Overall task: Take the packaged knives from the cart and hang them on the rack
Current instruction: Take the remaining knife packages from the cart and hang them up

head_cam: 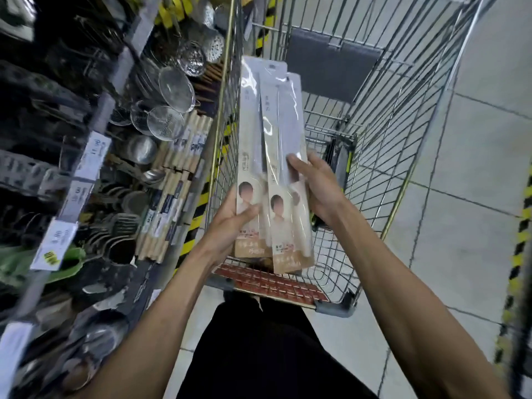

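Knives (267, 156) in their packs are up over the cart (374, 139), fanned out. Long axes run near to far, hang-tab ends pointing far, printed card ends near. Left hand (230, 223) grips the left pack low down, thumb across its front. Right hand (319, 188) curls round the fan's right edge. Rack (95, 156) stands at left.
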